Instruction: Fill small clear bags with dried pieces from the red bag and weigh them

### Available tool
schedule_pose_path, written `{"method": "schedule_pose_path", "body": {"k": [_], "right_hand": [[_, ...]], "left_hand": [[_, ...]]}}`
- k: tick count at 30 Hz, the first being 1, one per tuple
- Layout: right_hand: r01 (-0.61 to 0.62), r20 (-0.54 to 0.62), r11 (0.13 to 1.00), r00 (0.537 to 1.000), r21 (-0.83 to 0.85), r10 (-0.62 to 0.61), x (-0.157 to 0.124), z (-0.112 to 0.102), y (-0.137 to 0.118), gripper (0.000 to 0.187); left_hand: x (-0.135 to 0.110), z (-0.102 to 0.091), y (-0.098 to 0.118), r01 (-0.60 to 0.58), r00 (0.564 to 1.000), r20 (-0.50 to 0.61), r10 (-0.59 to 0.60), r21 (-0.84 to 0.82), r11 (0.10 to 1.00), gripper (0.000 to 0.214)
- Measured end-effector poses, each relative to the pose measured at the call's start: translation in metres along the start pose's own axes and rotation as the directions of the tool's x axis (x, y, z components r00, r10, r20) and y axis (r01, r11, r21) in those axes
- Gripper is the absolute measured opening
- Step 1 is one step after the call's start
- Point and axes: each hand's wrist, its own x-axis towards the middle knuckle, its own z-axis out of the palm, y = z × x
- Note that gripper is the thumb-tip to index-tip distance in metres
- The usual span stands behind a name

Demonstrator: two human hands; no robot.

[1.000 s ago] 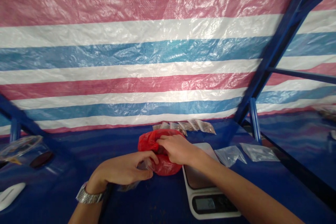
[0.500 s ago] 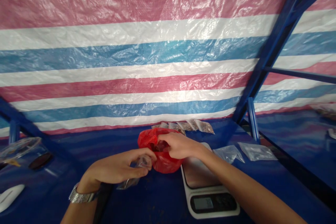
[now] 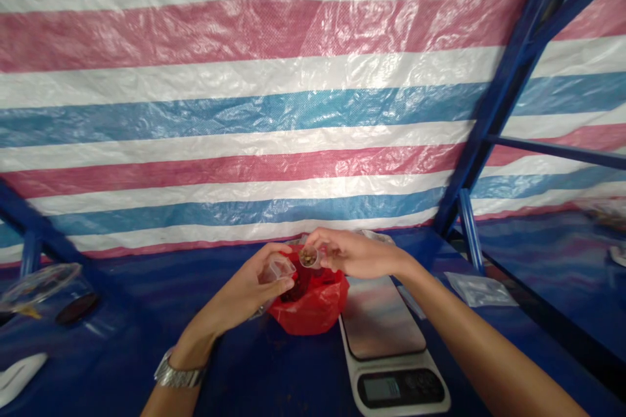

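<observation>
A red plastic bag point(image 3: 313, 303) sits open on the blue table, left of a white kitchen scale point(image 3: 386, 345). Above the bag's mouth my right hand point(image 3: 349, 253) pinches a small clear scoop point(image 3: 308, 257) filled with brown bits. My left hand point(image 3: 261, 280), with a metal watch on the wrist, grips a small clear plastic bag point(image 3: 278, 268) right beside the scoop, its mouth turned towards it. The two hands almost touch over the red bag.
Clear small bags point(image 3: 476, 288) lie right of the scale near a blue frame post point(image 3: 468, 225). A striped tarp hangs behind. At the far left are a clear lidded container point(image 3: 36, 280), a dark round lid point(image 3: 77, 306) and a white object point(image 3: 19, 371).
My right hand has come up out of the red bag with the filled scoop. My left hand has lifted the small clear bag up to meet it. The view has tilted down a little.
</observation>
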Motion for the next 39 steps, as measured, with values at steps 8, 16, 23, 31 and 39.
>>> {"method": "schedule_pose_path", "body": {"k": [8, 16, 23, 31, 39], "right_hand": [[-0.031, -0.201, 0.869, 0.976, -0.494, -0.080, 0.000, 0.014, -0.025, 0.028], [0.059, -0.147, 0.803, 0.972, -0.593, -0.180, 0.004, 0.023, -0.026, 0.045], [-0.020, -0.320, 0.835, 0.928, -0.550, -0.189, 0.005, 0.017, -0.020, 0.039], [-0.020, 0.012, 0.817, 0.999, -0.576, 0.034, 0.006, 0.030, 0.000, 0.022], [-0.076, 0.091, 0.684, 0.975, -0.725, 0.204, 0.009, 0.047, 0.009, 0.032]], "left_hand": [[0.021, 0.029, -0.018, -0.164, 0.971, -0.163, 0.175, 0.079, 0.983, 0.055], [0.023, 0.042, -0.026, -0.145, 0.955, -0.223, 0.196, 0.225, 0.964, 0.063], [0.031, 0.035, -0.039, -0.193, 0.934, -0.280, 0.221, 0.123, 0.973, 0.060], [0.034, 0.013, -0.045, -0.054, 0.897, -0.421, 0.138, 0.205, 0.977, 0.049], [0.016, -0.002, -0.029, 0.014, 0.991, -0.129, 0.020, 0.252, 0.968, 0.040]]}}
